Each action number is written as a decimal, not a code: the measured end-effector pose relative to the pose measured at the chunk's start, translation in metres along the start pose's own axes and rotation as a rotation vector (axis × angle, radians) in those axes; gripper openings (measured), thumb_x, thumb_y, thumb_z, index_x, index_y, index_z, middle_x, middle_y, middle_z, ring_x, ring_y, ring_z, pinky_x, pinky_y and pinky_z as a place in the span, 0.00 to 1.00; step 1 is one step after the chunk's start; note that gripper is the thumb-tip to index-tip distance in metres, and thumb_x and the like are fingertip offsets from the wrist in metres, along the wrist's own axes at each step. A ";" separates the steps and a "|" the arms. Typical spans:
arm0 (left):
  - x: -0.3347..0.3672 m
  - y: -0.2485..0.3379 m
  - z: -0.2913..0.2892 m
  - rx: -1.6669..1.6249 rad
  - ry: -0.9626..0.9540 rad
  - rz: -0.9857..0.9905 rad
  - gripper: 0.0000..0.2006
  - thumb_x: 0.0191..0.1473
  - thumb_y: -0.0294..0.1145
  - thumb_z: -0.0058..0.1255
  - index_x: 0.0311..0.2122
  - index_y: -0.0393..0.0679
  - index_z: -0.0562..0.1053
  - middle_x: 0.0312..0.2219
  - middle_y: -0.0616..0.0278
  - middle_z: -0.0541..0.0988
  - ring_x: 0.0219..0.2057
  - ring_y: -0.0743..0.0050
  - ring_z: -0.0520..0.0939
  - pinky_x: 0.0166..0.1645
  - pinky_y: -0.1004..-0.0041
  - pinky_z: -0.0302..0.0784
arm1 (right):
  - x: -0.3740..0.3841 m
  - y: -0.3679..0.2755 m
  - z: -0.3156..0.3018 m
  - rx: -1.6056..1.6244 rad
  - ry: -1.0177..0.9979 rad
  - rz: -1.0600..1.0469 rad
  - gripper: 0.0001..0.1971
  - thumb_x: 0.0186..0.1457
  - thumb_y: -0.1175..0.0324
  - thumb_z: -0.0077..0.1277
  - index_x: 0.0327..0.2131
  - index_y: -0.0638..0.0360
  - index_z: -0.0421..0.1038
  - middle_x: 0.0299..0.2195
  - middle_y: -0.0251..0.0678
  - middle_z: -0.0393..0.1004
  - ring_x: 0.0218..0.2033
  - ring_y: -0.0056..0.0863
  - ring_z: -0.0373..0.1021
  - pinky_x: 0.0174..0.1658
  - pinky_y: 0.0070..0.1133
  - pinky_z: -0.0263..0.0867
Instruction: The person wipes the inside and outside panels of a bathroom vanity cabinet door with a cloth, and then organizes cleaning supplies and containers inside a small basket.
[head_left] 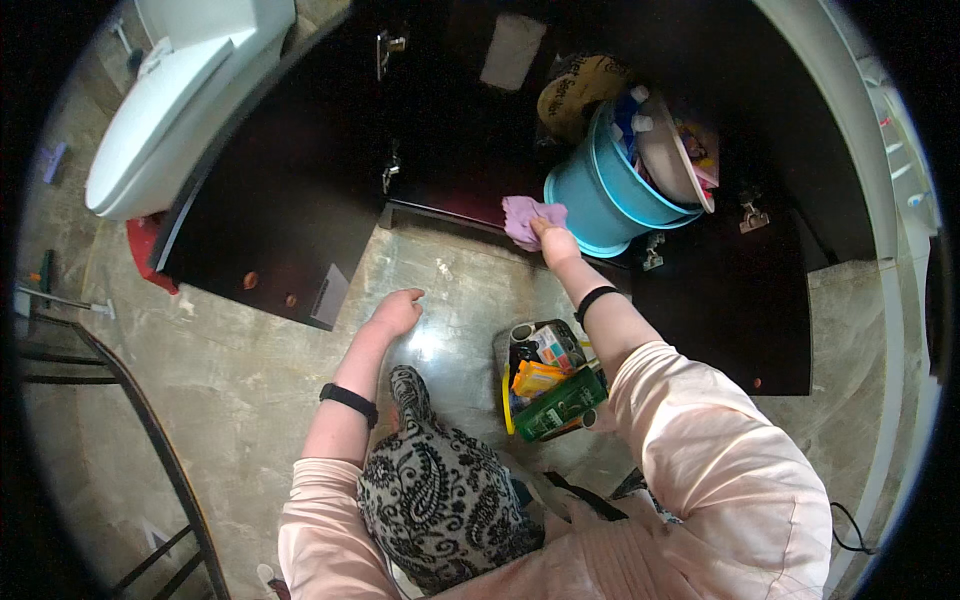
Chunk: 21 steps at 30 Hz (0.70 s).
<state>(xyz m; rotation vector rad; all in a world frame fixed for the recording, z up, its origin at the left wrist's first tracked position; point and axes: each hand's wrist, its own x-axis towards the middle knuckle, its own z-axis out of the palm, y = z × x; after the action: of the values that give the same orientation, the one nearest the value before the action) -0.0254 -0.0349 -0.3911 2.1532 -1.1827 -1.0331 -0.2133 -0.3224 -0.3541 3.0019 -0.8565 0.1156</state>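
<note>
Purple cloth in right hand; blue bucket full.

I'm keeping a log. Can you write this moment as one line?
right hand: pressing purple cloth on cabinet floor edge | left hand: resting on tile floor | blue bucket: inside cabinet, beside cloth

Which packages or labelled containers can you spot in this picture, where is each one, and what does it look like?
Green bottle: lying in the floor caddy, dark green, long.
Orange packet: in the caddy above the bottle, flat.
Multicoloured box: at the caddy's upper end.
Yellow-brown bag: inside the dark cabinet behind the blue bucket, rounded, printed.
</note>
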 end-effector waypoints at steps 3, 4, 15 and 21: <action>-0.018 0.031 -0.021 0.039 -0.046 0.071 0.20 0.48 0.30 0.41 0.49 0.41 0.67 0.46 0.50 0.71 0.48 0.56 0.71 0.54 0.67 0.64 | -0.003 0.013 -0.022 -0.107 -0.210 0.089 0.14 0.47 0.73 0.42 0.38 0.49 0.71 0.37 0.39 0.72 0.35 0.39 0.71 0.39 0.30 0.67; -0.027 0.031 -0.028 0.041 -0.046 0.052 0.20 0.48 0.30 0.41 0.50 0.41 0.67 0.46 0.50 0.71 0.49 0.56 0.71 0.54 0.67 0.64 | -0.004 0.009 -0.031 -0.129 -0.211 0.017 0.10 0.46 0.72 0.44 0.32 0.50 0.75 0.32 0.40 0.74 0.33 0.40 0.71 0.37 0.31 0.67; -0.106 0.100 -0.133 0.132 -0.004 0.139 0.18 0.50 0.28 0.41 0.48 0.36 0.67 0.45 0.50 0.72 0.47 0.60 0.73 0.51 0.72 0.66 | -0.091 0.015 -0.155 0.895 0.119 0.430 0.12 0.49 0.67 0.38 0.29 0.63 0.71 0.28 0.52 0.71 0.34 0.43 0.70 0.38 0.28 0.63; -0.127 0.164 -0.144 0.195 -0.107 0.143 0.19 0.52 0.26 0.40 0.51 0.33 0.63 0.48 0.51 0.70 0.50 0.64 0.70 0.53 0.73 0.64 | -0.137 0.013 -0.207 1.144 0.143 0.399 0.15 0.52 0.65 0.35 0.22 0.66 0.66 0.17 0.37 0.67 0.22 0.22 0.62 0.29 0.23 0.60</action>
<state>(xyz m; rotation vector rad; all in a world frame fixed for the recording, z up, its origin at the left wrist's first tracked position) -0.0368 -0.0046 -0.1405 2.1417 -1.5212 -1.0176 -0.3498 -0.2542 -0.1585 3.5615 -1.8525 1.1750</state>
